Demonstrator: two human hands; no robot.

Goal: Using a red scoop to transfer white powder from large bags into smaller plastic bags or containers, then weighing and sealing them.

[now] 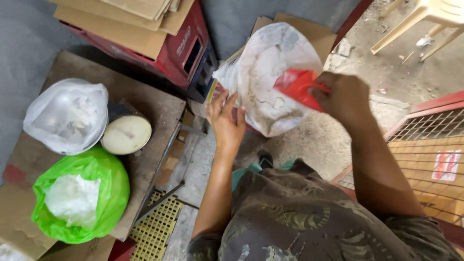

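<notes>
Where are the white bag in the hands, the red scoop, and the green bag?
white bag (270, 77), head view, on its dusty front side.
red scoop (295, 87), head view, on its red blade.
green bag (108, 186), head view, on its right side.

Three plastic bags, one scale, two hands

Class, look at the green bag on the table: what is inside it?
The green bag holds a white crumpled lump, visible through its open top. Anything beneath the lump is covered.
</notes>
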